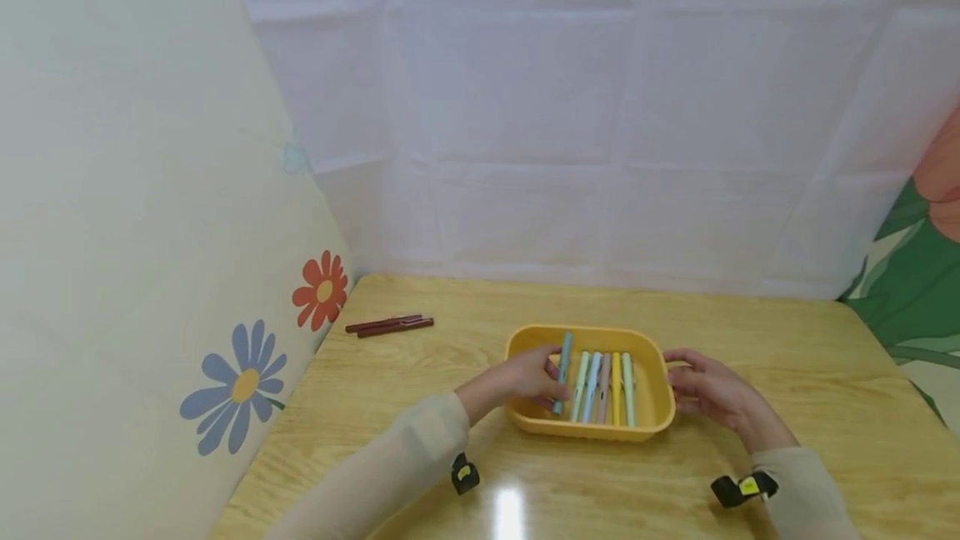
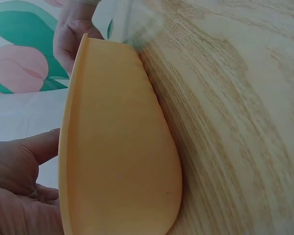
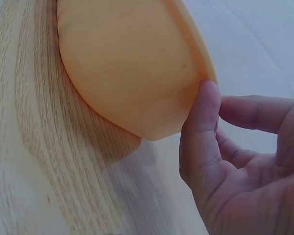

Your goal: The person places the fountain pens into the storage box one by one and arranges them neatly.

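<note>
A yellow-orange tray [image 1: 600, 432] stands on the table. Inside it, several capped pens lie side by side: pale green [image 1: 581, 386], light blue [image 1: 592, 387], mauve [image 1: 603, 390], yellow [image 1: 617, 390] and another light green pen [image 1: 628, 390]. My left hand [image 1: 534, 375] reaches over the tray's left rim and holds a teal pen [image 1: 566, 350] between thumb and fingers, beside the row. In the left wrist view the tray's wall hides that pen. At the right end, my right hand [image 1: 716, 392] pinches the rim, its thumb [image 3: 201, 127] against the outer wall in the right wrist view.
Two dark red pens [image 1: 390, 325] lie close together at the table's back left. The wooden table [image 1: 450, 307] meets a white cloth [image 1: 510, 148] behind and a flower-patterned panel [image 1: 225, 232] at left. Black wrist straps [image 1: 466, 473] show near both sleeves.
</note>
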Demonstrator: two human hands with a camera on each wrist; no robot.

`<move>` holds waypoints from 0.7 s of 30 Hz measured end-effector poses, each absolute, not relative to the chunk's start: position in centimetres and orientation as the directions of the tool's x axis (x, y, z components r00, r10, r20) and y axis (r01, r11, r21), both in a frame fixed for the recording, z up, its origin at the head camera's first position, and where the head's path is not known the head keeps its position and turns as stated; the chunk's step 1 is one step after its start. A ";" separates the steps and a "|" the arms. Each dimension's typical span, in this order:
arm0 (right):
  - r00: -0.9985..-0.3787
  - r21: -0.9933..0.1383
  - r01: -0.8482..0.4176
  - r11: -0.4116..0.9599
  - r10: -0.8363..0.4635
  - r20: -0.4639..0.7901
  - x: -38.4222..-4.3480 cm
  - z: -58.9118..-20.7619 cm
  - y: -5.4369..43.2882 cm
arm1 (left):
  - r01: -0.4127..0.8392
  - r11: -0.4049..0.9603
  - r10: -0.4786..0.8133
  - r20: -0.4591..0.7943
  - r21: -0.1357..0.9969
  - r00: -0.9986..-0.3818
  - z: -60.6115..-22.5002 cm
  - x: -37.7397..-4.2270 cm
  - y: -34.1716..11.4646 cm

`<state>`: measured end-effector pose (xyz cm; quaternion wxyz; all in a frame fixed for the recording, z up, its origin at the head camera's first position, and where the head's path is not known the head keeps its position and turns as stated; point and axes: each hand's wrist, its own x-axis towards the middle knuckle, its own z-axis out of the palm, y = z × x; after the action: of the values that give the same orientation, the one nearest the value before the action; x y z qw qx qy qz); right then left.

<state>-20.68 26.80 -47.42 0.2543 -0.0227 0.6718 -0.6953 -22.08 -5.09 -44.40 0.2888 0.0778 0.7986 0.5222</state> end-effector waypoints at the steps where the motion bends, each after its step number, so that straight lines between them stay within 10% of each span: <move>1: -0.869 -0.946 0.322 0.032 -0.386 -0.309 -20.7 -47.4 26.8 | -0.177 0.450 0.423 -0.384 0.875 -0.821 -44.5 -22.1 -5.0; 21: -0.868 -0.941 0.336 0.039 -0.375 -0.325 -20.7 -47.6 26.8 | -0.122 0.590 0.409 -0.425 0.798 -0.807 -45.0 -22.0 -4.3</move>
<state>-20.73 26.80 -47.60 0.2563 -0.0145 0.6736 -0.6931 -21.96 -4.34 -44.95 0.2984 0.0855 0.8403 0.4444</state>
